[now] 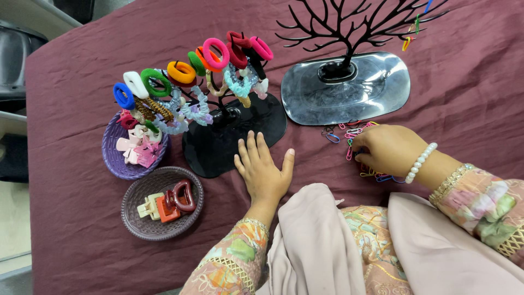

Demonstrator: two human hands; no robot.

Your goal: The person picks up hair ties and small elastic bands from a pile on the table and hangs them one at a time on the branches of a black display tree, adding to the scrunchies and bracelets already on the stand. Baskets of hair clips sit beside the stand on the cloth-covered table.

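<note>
- The left hand lies flat, palm down, on the maroon cloth that covers the surface; the fingers are spread and hold nothing.
- Its fingertips rest at the near edge of the black stand base, which carries a branched holder loaded with coloured hair ties and scrunchies.
- The right hand is curled over a pile of coloured paper clips on the cloth, right of centre. The fingertips are turned down into the pile; whether the grip pinches a clip cannot be told.
- A white bead bracelet sits on the right wrist.
- Just beyond the clips stands a black tree-shaped holder on a glossy tray base; a few clips hang on its right-hand branches.
- At the left, a purple basket holds pink and white claw clips.
- Nearer, a second, darker basket holds a brown, an orange and a cream claw clip.
</note>
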